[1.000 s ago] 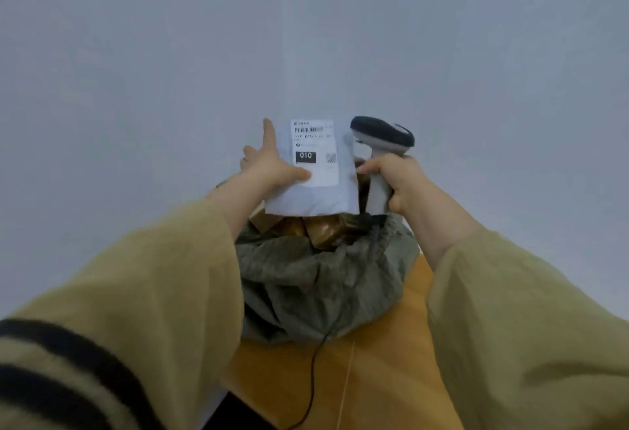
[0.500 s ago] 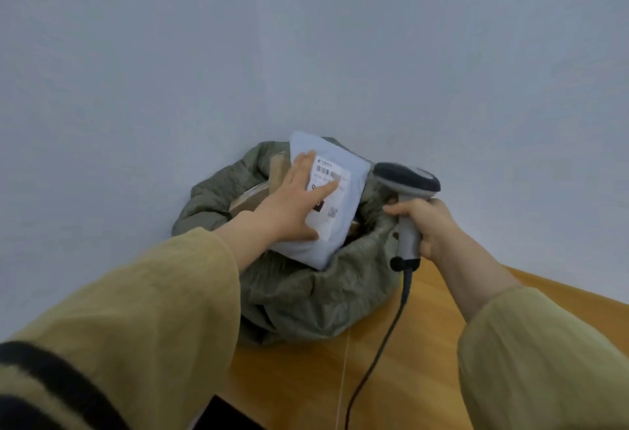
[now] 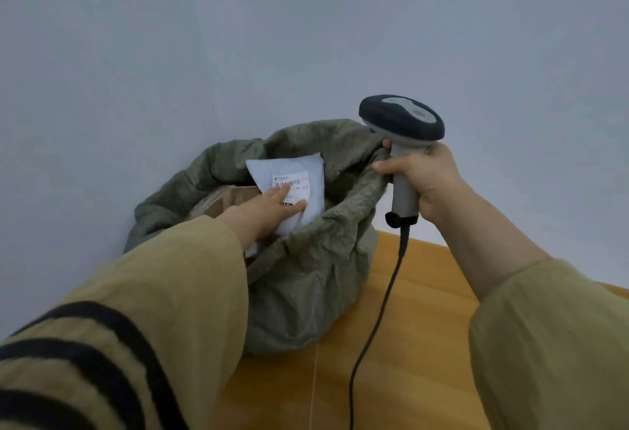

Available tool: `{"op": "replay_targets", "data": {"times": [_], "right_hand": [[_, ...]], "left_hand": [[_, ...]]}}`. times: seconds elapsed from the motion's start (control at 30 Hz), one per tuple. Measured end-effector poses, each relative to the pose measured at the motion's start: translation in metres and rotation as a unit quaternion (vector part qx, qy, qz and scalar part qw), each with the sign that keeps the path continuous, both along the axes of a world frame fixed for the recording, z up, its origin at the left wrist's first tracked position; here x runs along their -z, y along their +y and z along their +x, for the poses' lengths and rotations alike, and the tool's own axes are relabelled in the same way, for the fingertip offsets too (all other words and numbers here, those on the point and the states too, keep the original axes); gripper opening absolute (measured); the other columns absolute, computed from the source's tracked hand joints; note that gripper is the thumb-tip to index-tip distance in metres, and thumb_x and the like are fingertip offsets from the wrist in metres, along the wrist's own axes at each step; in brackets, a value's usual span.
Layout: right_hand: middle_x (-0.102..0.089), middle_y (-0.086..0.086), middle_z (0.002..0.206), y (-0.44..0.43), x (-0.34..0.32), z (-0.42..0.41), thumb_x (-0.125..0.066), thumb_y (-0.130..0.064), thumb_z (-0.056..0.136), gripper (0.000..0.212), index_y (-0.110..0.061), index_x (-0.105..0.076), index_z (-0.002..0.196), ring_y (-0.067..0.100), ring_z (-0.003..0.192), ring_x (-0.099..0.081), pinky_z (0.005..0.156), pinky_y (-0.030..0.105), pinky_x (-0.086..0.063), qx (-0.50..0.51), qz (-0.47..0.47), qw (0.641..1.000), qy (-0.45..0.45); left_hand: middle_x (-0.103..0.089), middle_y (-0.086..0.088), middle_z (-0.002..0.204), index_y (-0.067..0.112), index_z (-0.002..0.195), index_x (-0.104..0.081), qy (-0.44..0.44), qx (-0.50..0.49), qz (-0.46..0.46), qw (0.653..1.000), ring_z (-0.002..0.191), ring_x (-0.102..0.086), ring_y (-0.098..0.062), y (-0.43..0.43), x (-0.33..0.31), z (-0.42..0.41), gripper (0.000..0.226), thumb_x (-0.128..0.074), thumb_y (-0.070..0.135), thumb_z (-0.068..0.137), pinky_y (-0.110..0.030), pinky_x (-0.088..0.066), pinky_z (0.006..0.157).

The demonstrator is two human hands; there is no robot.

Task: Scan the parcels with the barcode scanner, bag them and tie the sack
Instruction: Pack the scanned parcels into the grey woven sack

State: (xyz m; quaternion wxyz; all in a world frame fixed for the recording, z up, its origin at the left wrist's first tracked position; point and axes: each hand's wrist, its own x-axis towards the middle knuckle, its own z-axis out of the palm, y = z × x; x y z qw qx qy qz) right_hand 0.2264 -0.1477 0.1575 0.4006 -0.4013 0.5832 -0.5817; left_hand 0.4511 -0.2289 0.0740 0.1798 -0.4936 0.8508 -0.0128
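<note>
**Head view.** The left hand (image 3: 269,211) lies flat on the parcel (image 3: 299,167), a pale mailer with its label (image 3: 296,184) face up. The fingers (image 3: 282,191) are straight and slightly spread, pressing rather than pinching. The parcel sits in the open mouth of the sack (image 3: 306,276), partly above the rim, with a cardboard box (image 3: 235,196) at its 9 o'clock. At the sack's 3 o'clock, the right hand (image 3: 425,181) has its fingers curled round the handle of the barcode scanner (image 3: 401,119). The scanner head is uppermost, and its cable (image 3: 381,303) drops toward 6 o'clock.

**Step in hand (judged).** The parcel is being bagged. It goes best if the flat palm drives the mailer down beside the box until it lies below the rim. The soft rim should not fold inward, and the scanner and cable should be held clear of the mouth. The sack looks nearly full, so slack must be left at the neck for tying.

**Surface and room.** The worktop (image 3: 425,327) is smooth orange-brown wood. The sack stands at its far edge against a plain grey-blue wall (image 3: 238,55) that spans 9 to 3 o'clock.
</note>
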Motion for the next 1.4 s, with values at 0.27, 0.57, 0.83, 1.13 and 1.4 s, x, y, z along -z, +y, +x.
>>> {"op": "replay_targets", "data": {"times": [0.27,0.57,0.83,1.13,1.4], "right_hand": [[-0.066,0.014,0.103,0.019,0.022,-0.010,-0.073,0.008,0.069,0.044,-0.003,-0.060,0.110,0.029,0.094,-0.063,0.078,0.042,-0.056,0.007,0.041,0.999,-0.034],[-0.064,0.012,0.099,0.087,0.051,-0.054,-0.071,0.003,0.076,0.038,-0.007,-0.061,0.111,0.027,0.088,-0.065,0.077,0.042,-0.058,0.012,0.055,0.980,-0.191],[-0.072,0.018,0.100,0.219,0.085,-0.153,-0.067,-0.013,0.084,0.027,-0.007,-0.059,0.109,0.033,0.082,-0.072,0.074,0.041,-0.058,0.075,0.084,0.959,-0.261],[-0.066,0.021,0.079,0.386,0.151,-0.284,-0.065,0.005,0.077,0.013,-0.001,-0.060,0.088,0.023,0.056,-0.059,0.046,0.026,-0.043,0.301,0.115,0.910,-0.261],[-0.061,0.007,0.087,0.476,0.227,-0.351,-0.062,0.005,0.077,0.019,-0.006,-0.067,0.092,0.024,0.073,-0.056,0.058,0.034,-0.047,0.419,0.183,0.844,-0.282]], "left_hand": [[0.007,-0.009,0.159,0.046,0.147,-0.014,-0.081,-0.028,-0.081,0.993,0.144,0.010,-0.035,0.004,0.008,-0.010,0.063,-0.047,0.047,0.093,-0.055,0.001,0.115],[-0.030,-0.004,0.152,0.031,0.144,-0.034,0.221,-0.086,-0.134,0.962,0.141,-0.021,-0.025,0.066,-0.045,-0.090,0.059,-0.048,0.021,0.087,-0.054,0.001,0.114],[-0.045,0.002,0.142,0.028,0.139,-0.044,0.392,0.063,-0.101,0.912,0.134,-0.035,-0.019,0.189,-0.015,-0.258,0.052,-0.050,0.023,0.087,-0.042,-0.013,0.115],[-0.044,-0.004,0.143,0.020,0.140,-0.041,0.302,0.100,0.142,0.937,0.131,-0.040,-0.025,0.326,0.076,-0.408,0.055,-0.055,0.036,0.089,-0.034,-0.030,0.104],[-0.061,-0.006,0.119,0.014,0.124,-0.053,0.271,0.088,0.298,0.911,0.105,-0.057,-0.025,0.395,0.137,-0.480,0.037,-0.055,0.034,0.093,-0.029,-0.043,0.075]]}}
